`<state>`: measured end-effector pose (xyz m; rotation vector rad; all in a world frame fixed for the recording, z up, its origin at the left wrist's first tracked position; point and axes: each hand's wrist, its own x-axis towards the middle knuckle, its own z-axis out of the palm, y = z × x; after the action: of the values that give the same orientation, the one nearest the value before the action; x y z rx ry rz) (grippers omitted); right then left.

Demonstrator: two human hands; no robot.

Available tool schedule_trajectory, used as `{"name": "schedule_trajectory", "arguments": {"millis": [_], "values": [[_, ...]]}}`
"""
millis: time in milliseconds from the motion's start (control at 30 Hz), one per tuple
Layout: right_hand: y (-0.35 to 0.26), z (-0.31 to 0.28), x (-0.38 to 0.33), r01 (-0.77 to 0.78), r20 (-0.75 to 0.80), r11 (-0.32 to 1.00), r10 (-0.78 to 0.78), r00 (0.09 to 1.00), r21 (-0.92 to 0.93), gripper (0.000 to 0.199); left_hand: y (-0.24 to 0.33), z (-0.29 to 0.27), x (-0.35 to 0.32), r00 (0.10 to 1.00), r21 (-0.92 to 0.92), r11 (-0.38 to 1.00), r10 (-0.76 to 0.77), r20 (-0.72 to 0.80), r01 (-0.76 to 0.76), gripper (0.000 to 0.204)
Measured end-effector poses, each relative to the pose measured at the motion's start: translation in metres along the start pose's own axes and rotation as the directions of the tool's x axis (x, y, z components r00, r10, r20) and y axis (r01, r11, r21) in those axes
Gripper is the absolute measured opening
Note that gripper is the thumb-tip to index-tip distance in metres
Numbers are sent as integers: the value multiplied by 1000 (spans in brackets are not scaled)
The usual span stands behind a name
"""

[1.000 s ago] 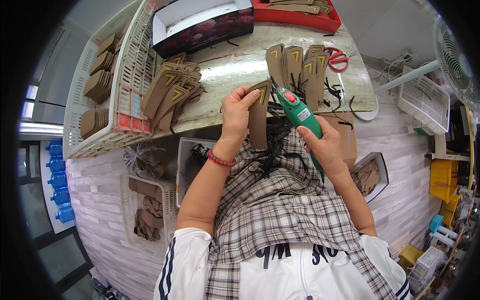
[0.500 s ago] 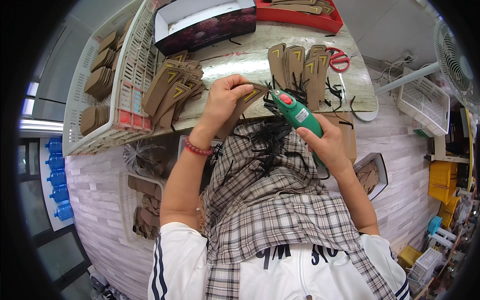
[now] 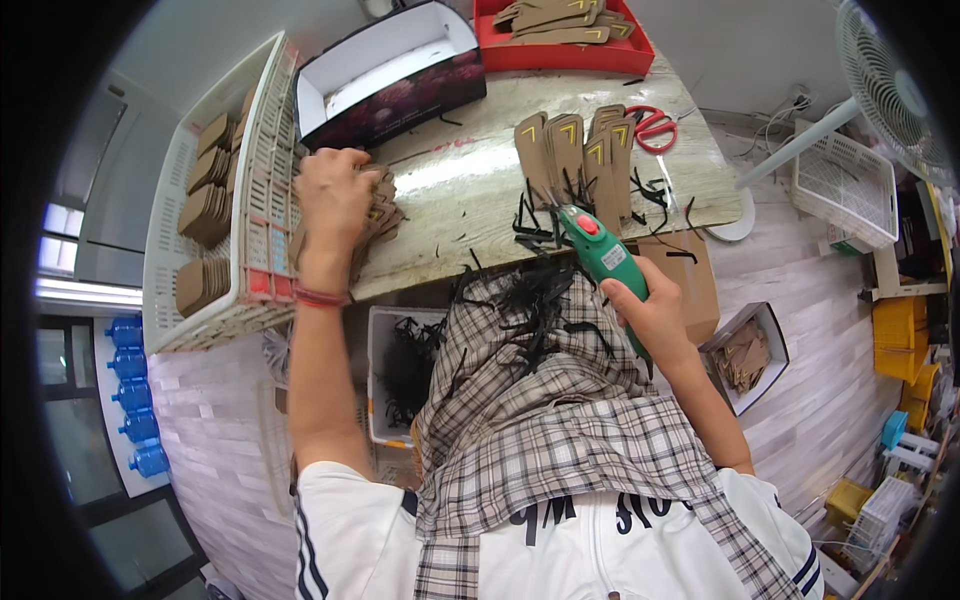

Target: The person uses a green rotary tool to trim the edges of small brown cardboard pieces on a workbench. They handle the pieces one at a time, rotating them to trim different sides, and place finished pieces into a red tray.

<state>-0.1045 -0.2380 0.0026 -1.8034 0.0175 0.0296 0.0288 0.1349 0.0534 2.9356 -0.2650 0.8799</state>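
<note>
Cutter (image 3: 612, 262) at the view's two o'clock, wrapped in the right hand (image 3: 656, 312). Left hand (image 3: 336, 195) at ten o'clock, over brown pieces (image 3: 382, 216); its grip I cannot tell. Scissors (image 3: 652, 148) between one and two.

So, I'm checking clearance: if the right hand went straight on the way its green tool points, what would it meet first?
The green tool in the right hand would lead, likely meeting the leftmost brown pieces or the black strips near their lower ends; its height above the table is unclear.
</note>
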Motion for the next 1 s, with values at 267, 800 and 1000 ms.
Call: {"name": "schedule_trajectory", "arguments": {"millis": [267, 800, 1000], "values": [[-2, -16, -6, -35, -96, 997, 41, 994, 62, 34, 164, 154, 36, 985, -593, 787, -150, 82, 169, 66], [16, 0, 9, -59, -69, 996, 63, 996, 64, 37, 138, 91, -25, 829, -501, 661, -443, 341, 560, 70], [22, 13, 13, -31, -52, 999, 32, 998, 14, 38, 147, 101, -40, 954, -265, 949, -225, -201, 168, 59]]}}
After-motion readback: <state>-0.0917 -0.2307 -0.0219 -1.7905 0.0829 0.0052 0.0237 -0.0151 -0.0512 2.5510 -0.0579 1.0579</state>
